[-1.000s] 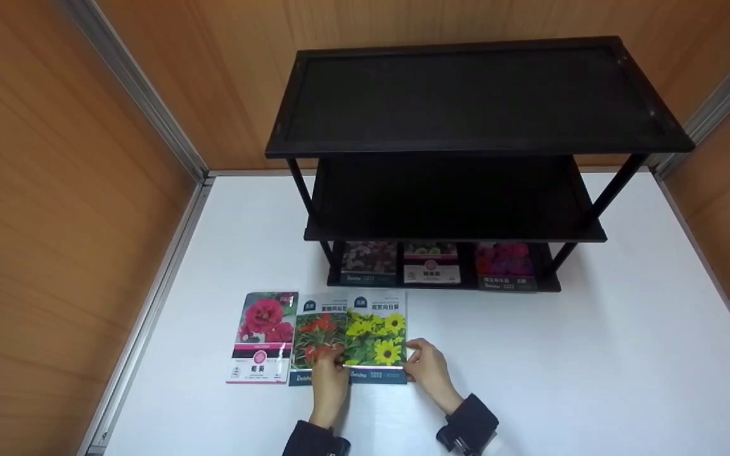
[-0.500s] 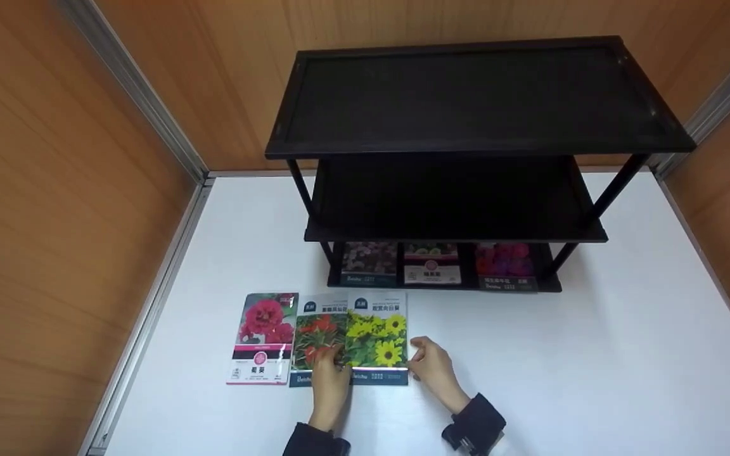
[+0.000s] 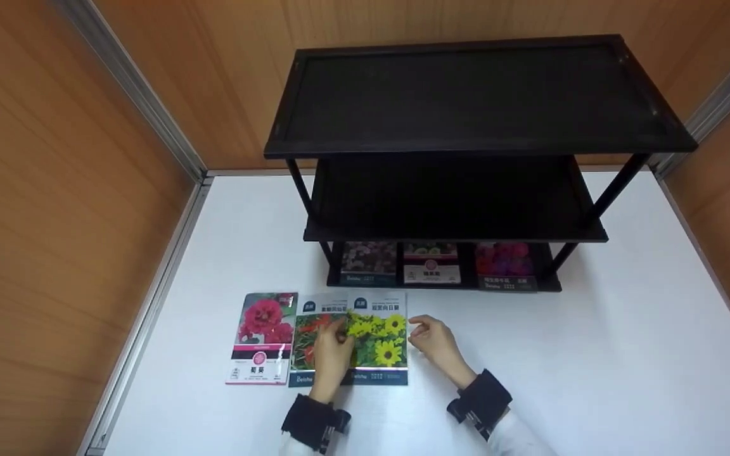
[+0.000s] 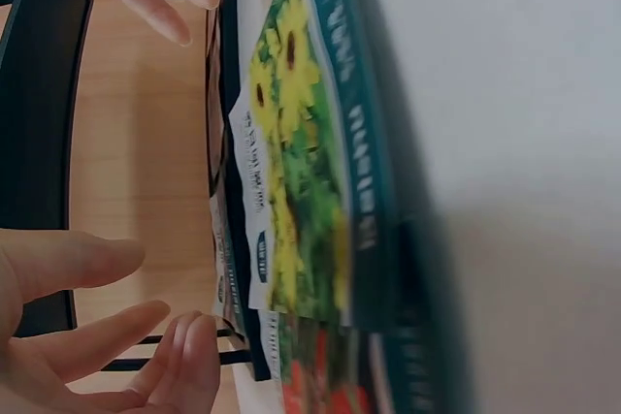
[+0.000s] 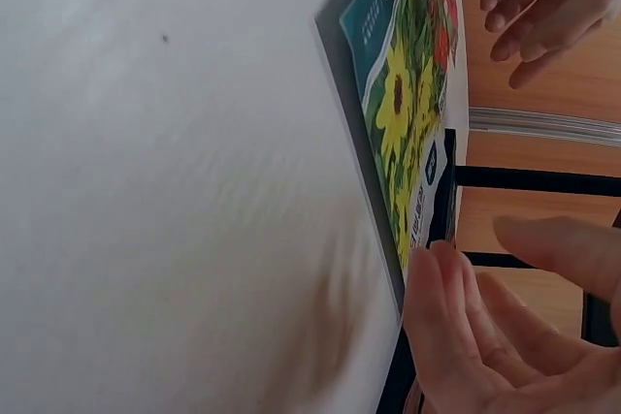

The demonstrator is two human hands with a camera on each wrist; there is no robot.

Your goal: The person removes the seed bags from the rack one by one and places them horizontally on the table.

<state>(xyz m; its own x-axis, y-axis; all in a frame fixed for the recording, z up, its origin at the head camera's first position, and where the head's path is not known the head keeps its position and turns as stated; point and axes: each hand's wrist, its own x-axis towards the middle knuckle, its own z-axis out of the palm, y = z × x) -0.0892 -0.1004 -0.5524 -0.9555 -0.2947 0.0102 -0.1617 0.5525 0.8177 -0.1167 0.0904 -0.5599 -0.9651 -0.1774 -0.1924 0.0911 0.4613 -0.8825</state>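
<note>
A seed packet with yellow flowers [image 3: 381, 335] lies on the white table, its left edge overlapping a seed packet with red flowers [image 3: 302, 347]. My left hand [image 3: 332, 356] is raised over where these two meet, thumb and fingers apart in the left wrist view. By the yellow packet's right edge is my right hand [image 3: 436, 347]; its thumb and fingers [image 5: 437, 307] are spread with nothing between them. Whether its fingertips touch the packet I cannot tell. To the left lies a seed packet with pink flowers [image 3: 262, 339].
Behind the packets stands a black three-tier rack [image 3: 460, 218]. On its bottom shelf lie a dark packet with pale flowers [image 3: 369, 263], a white-and-pink packet [image 3: 431, 269] and a packet with magenta flowers [image 3: 505, 266]. Wooden panels [image 3: 73, 209] surround the table.
Both hands have moved up and away from the packets' lower edges, towards the rack. The right hand has left the yellow packet's lower right edge. The packets lie where they were.
</note>
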